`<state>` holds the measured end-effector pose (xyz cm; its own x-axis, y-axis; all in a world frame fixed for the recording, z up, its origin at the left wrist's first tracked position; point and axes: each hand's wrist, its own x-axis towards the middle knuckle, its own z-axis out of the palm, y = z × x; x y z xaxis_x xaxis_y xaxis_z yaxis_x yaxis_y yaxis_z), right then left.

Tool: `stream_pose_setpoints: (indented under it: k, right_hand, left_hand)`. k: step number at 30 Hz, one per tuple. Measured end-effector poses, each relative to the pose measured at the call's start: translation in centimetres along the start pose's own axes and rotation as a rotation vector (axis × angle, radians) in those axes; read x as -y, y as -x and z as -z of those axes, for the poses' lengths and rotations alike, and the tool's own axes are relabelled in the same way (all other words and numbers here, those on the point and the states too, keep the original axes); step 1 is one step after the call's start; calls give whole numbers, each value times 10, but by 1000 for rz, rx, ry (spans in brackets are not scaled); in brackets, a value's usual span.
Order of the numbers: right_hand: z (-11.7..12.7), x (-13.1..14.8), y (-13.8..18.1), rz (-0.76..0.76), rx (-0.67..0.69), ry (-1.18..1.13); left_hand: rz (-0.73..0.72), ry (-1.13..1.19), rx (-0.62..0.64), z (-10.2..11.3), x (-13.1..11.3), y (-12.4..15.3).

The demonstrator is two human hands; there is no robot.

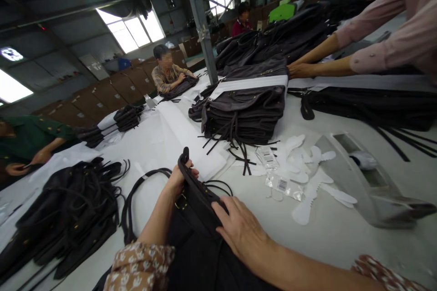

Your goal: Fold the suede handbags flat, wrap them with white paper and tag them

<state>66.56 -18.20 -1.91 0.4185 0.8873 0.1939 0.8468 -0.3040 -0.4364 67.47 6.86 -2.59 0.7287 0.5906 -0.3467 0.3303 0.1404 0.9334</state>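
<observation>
A black handbag (191, 241) with brass-coloured buckle fittings lies in front of me at the lower middle. My left hand (179, 177) is closed around the far end of its top edge, with part of the fingers hidden behind the material. On the near side, my right hand (239, 225) grips the same edge, its fingers bent against the fabric. A long black handle (128, 204) loops out to the left of the bag, and thin cords curve out behind it.
Stacked dark bags (242, 120) stand ahead, wrapped with a white band. A heap of black bags (75, 218) lies left. White cut-out pieces (309, 200), barcode tags (282, 185) and a grey tape dispenser (382, 191) lie right. A co-worker's hands (303, 70) touch the stack; other people sit beyond.
</observation>
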Motion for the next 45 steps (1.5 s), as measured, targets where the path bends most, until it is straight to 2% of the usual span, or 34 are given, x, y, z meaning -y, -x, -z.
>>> stream_pose_setpoints:
  k: [2, 4, 7, 9, 11, 13, 15, 18, 20, 22, 24, 26, 27, 29, 31, 33, 37, 40, 43, 45]
  right_hand:
    - [6, 0, 17, 6, -2, 82]
    - [2, -4, 32, -45, 52, 178]
    - [-15, -15, 46, -168, 134, 261]
    - [-26, -21, 50, -169, 166, 256]
    - [-34, -23, 51, -134, 166, 246]
    - [-36, -19, 53, -107, 139, 267]
    - [-35, -13, 58, -100, 129, 307]
    - [-27, -6, 66, -119, 161, 334]
    - [-20, -6, 70, -152, 137, 322]
    - [-15, -8, 74, -196, 93, 307]
    - [-11, -10, 78, -213, 60, 303]
    - [-9, -9, 86, -207, 30, 322]
    - [-7, -8, 91, -196, 9, 326]
    - [-3, -6, 102, -178, -35, 312]
    - [0, -6, 112, -171, -62, 284]
    - [0, -8, 119, -178, -81, 277]
    - [-6, -13, 122, -160, -216, 220]
    - [-5, -17, 121, -102, -259, 63]
    - [3, -21, 121, -48, -248, -112]
    - [7, -23, 121, -25, -297, -192]
  left_hand:
    - [-28, 103, 17, 4, -3, 5]
    - [-79, 197, 39, 10, -9, 14]
    - [-266, 373, 116, 27, -21, 38]
    - [-393, 329, 242, 39, -32, 58]
    - [-364, -14, 437, 48, -40, 81]
    - [-241, -527, 593, 51, -39, 103]
    - [-190, -1010, 654, 53, -26, 121]
    - [-251, -1542, 683, 60, 9, 140]
    - [-290, -1732, 673, 66, 28, 149]
    - [-308, -1824, 647, 67, 31, 159]
    - [-284, -1860, 660, 56, 18, 168]
    - [-231, -1850, 681, 35, -4, 175]
    - [-234, -1822, 673, 22, -15, 177]
    - [-334, -1724, 627, -6, -30, 172]
    - [-487, -1644, 625, -29, -33, 159]
    - [-582, -1655, 673, -41, -24, 140]
    - [-691, -1742, 723, -39, -2, 109]
    - [-780, -1777, 743, -27, 6, 103]
    - [-853, -1791, 714, -21, 8, 101]
    - [-890, -1808, 661, -22, 9, 99]
